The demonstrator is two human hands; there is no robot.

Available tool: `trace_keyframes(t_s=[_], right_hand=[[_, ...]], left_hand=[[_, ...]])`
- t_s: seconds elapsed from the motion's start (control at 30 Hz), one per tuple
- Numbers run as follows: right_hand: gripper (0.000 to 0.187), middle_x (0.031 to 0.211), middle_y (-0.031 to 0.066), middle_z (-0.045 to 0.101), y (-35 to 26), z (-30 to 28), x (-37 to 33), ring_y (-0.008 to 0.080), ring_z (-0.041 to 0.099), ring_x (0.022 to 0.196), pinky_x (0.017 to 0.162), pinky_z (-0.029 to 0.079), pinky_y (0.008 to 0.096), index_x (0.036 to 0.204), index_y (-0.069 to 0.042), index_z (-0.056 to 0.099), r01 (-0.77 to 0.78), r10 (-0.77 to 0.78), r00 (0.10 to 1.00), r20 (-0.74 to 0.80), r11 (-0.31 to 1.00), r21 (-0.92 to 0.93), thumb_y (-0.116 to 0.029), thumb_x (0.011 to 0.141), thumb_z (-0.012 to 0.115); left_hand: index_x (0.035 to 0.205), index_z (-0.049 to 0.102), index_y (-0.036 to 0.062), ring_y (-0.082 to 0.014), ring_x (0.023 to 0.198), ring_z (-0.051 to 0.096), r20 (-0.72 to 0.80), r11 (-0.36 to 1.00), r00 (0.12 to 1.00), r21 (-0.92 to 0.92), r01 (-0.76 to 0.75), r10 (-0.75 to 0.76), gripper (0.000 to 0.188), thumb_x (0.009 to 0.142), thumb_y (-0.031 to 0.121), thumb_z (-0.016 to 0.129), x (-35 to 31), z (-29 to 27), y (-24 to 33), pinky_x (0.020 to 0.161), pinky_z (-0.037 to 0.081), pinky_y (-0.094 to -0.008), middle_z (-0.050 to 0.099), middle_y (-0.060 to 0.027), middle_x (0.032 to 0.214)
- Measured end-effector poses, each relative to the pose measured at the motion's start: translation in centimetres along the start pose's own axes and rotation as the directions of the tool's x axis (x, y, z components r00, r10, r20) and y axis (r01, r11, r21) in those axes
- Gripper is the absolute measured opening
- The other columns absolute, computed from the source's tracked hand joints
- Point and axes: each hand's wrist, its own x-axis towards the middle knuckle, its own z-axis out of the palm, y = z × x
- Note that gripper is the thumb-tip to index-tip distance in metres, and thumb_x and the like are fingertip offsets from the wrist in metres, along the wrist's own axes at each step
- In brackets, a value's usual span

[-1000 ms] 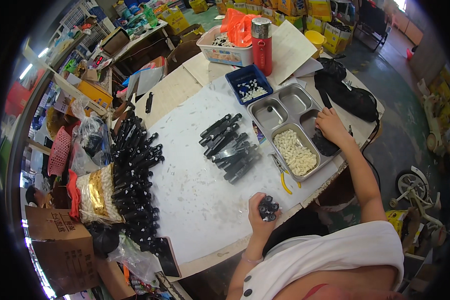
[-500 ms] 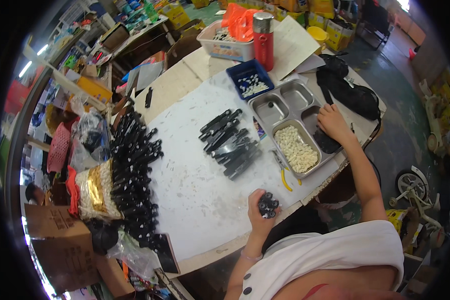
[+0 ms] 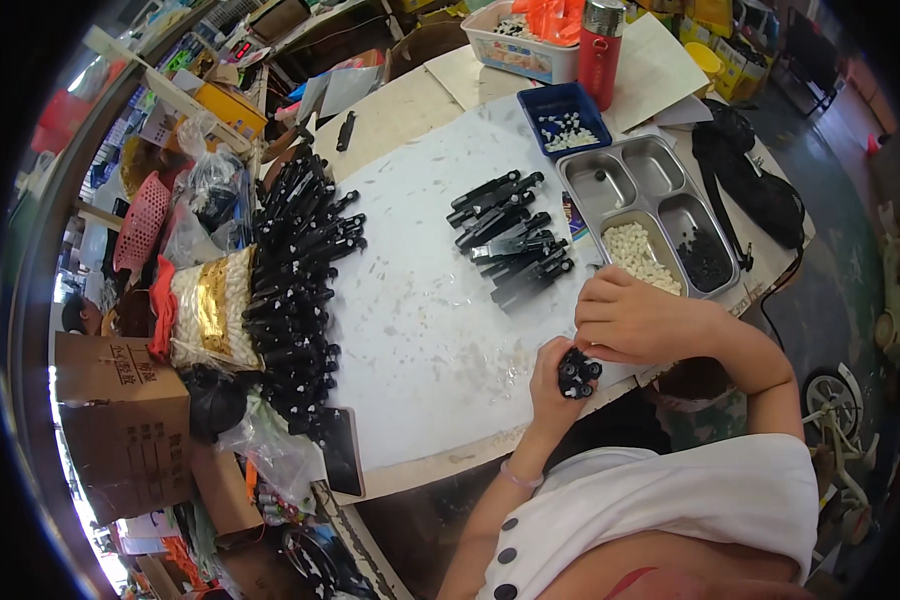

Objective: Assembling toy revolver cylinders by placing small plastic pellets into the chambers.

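Note:
My left hand [image 3: 546, 388] is closed round a bundle of black plastic pieces [image 3: 579, 374], whose round ends point up. Over this bundle, my right hand [image 3: 625, 315] has its fingers pinched together at the top; anything between the fingertips is too small to make out. Just beyond is a metal compartment tray [image 3: 656, 166]. It holds small cream-white parts [image 3: 632, 248] and tiny black parts [image 3: 703, 258]. On the white table sheet lies a group of long black plastic pieces [image 3: 510, 225], left of the tray. The yellow-handled pliers are hidden behind my right hand.
A big stack of black pieces [image 3: 295, 290] lines the table's left side, with a phone [image 3: 342, 455] at its near end. Behind the tray stand a blue bin [image 3: 540, 100], a red flask [image 3: 599, 60] and a white tub [image 3: 515, 52]. A black bag [image 3: 755, 190] lies right.
My right hand has left the compartment of black parts and come to the bundle in my left hand. The view has shifted, so the table sits differently in the picture.

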Motion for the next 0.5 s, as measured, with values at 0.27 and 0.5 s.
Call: trace_keyframes(t_s=[0.27, 0.5], right_hand=[[0.015, 0.081, 0.0031, 0.051, -1.8, -1.0, 1.1, 0.0197, 0.048, 0.086, 0.09, 0.038, 0.0338, 0.084, -0.004, 0.058, 0.128, -0.042, 0.973, 0.226, 0.916, -0.38, -0.016, 0.075, 0.06], [0.019, 0.09, 0.0019, 0.055, -1.4, -0.2, -0.9, 0.0196, 0.051, 0.094, 0.09, 0.041, 0.0358, 0.088, -0.007, 0.062, 0.089, -0.066, 0.994, 0.093, 0.959, -0.269, -0.014, 0.07, 0.062]], left_hand=[[0.12, 0.047, 0.0047, -0.0327, 0.092, 0.059, -0.014, 0.997, 0.999, 0.061, -0.043, 0.044, 0.064, 0.063, 0.004, 0.077, 0.4, 0.1, 0.5, 0.078, 0.05, -0.0365, 0.055, -0.0161, 0.111], [0.122, 0.046, 0.0053, -0.0283, 0.099, 0.057, 0.005, 0.994, 0.995, 0.042, -0.097, 0.097, 0.068, 0.062, 0.0, 0.077, 0.2, -0.3, 0.3, 0.084, 0.047, -0.0343, 0.052, -0.0151, 0.115]])
